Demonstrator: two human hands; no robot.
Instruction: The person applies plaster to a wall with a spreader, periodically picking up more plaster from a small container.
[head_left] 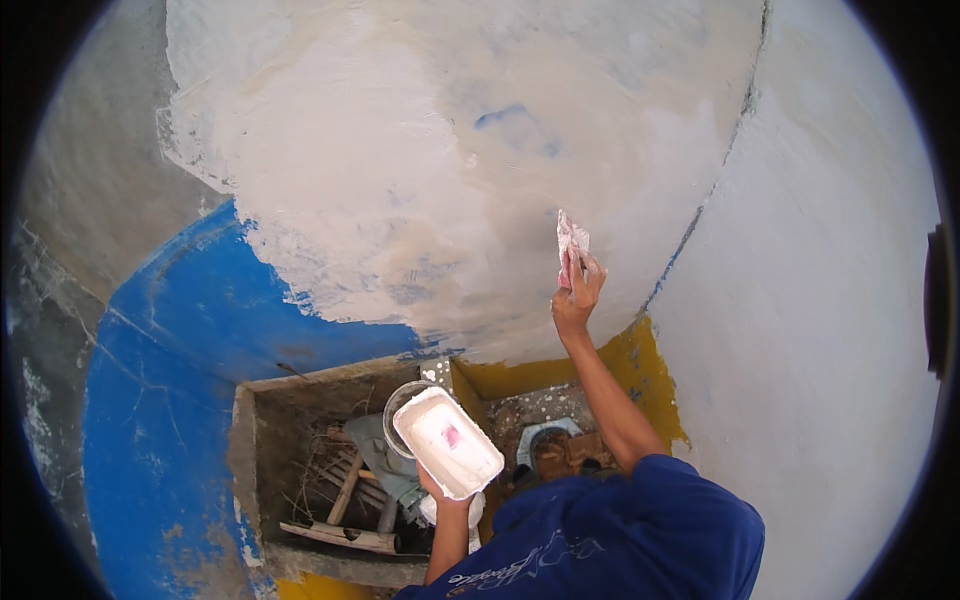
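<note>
My right hand (580,295) is raised to the wall in front of me. Its fingers grip a putty scraper (571,238), pinkish-red and smeared with white putty; whether its edge touches the wall I cannot tell. Lower down, my left hand (447,498) holds a white rectangular tub (476,474) from beneath, tilted so its inside shows. White putty with a small pink patch lies in the tub. Much of the left hand is hidden by it. Pale putty coats a wide stretch of the wall (350,170), ending raggedly over blue paint (190,290) and bare grey plaster (110,160).
A concrete basin (245,440) below left holds wooden pieces (345,537), twigs and a grey cloth (390,460). A round clear container (393,412) sits behind the tub. A squat toilet (545,428) lies below right. A cracked corner meets the right-hand whitish wall (800,320).
</note>
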